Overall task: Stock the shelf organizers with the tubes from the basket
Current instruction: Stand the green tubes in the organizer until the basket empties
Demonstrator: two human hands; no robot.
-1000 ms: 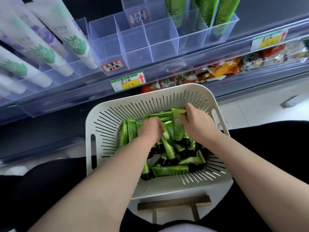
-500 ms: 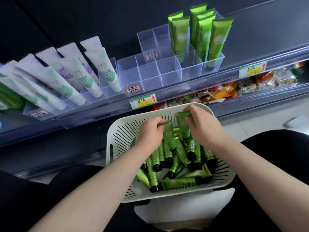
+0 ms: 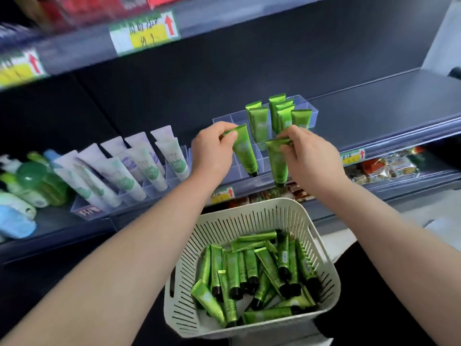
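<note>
The light is soft and even, brighter at the right. The upper price labels [image 3: 144, 31] are smeared by motion blur; straight lines bend near the edges.

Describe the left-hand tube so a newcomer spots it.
Find the clear organizer on the dark shelf, right of the white tubes. In front of it the left hand pinches a green tube by its crimp, cap down. Unlike the tube in the right hand, it tilts and hangs further left.

Glossy green plastic tubes [image 3: 259, 273] lie in a matt cream plastic basket [image 3: 249, 218] with slotted walls. The organizers [image 3: 309, 114] are clear, smooth plastic; shelf [image 3: 374, 88] matt dark.
</note>
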